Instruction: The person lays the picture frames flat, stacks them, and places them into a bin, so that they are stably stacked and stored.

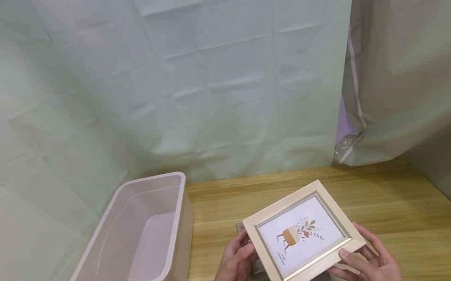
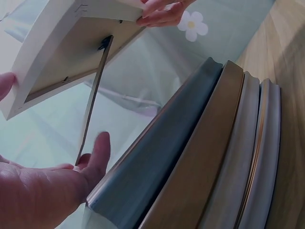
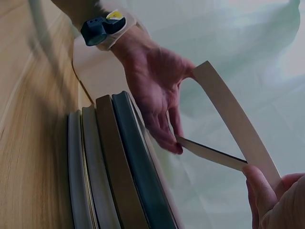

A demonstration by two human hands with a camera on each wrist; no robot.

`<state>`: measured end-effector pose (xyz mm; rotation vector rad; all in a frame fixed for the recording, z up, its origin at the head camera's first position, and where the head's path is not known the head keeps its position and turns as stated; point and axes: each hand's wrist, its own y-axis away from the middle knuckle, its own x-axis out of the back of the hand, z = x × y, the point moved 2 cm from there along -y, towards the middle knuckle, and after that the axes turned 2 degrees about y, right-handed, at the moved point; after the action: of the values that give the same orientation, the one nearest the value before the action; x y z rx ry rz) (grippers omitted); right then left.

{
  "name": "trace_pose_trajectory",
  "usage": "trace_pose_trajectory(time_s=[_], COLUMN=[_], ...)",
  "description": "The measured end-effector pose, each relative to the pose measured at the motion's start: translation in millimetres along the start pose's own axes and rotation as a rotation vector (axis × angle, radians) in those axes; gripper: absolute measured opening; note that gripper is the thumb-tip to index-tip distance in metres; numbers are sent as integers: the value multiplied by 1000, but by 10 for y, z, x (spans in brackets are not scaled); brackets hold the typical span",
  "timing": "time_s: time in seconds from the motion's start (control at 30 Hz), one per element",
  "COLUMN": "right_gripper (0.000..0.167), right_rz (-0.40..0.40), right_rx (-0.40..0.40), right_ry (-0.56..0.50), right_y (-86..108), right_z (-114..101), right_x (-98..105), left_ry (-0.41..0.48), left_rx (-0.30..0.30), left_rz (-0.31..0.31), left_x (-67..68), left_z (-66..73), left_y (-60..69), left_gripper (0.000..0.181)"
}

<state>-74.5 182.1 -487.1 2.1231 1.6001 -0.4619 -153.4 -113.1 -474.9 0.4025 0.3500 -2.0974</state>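
Note:
A cream picture frame (image 1: 303, 233) with a silver inner edge and a flower-vase print is held up, tilted, over a stack of frames (image 2: 190, 148). The right hand (image 1: 370, 258) grips its lower right corner, thumb on the front and fingers behind. At the left side, the thumb of the left hand (image 1: 233, 269) touches the frame's edge. In the left wrist view the back's support leg (image 2: 95, 90) is swung out, and the left fingers hold its free end. The stack's lower layers are partly hidden in the head view.
A deep white plastic bin (image 1: 175, 248) stands on the wooden table (image 1: 212, 207) at the left, with nothing visible inside. Pale green curtains (image 1: 203, 92) hang behind and at the sides. A band with a dark device (image 3: 102, 31) circles the left wrist.

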Motion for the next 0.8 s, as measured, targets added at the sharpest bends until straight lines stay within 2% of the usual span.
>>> trace_pose_trajectory(time_s=[0.17,0.37,0.63,0.8], right_gripper=[70,70,71,73], right_rz=[1,34,80,84], right_rx=[10,-14,-33,11], right_ry=[-5,16,83,126], right_y=[-5,-23,-79,-99], right_z=[6,19,57,94], right_x=[-4,-7,-35,-58], left_ry=[-11,-18,-52,-159], left_rx=[1,-4,-83,-159], left_rz=[40,117,262,307], left_x=[13,27,40,10], left_z=[11,8,-16,9], left_y=[-5,-2,15,49], left_gripper=[86,82,72,72])
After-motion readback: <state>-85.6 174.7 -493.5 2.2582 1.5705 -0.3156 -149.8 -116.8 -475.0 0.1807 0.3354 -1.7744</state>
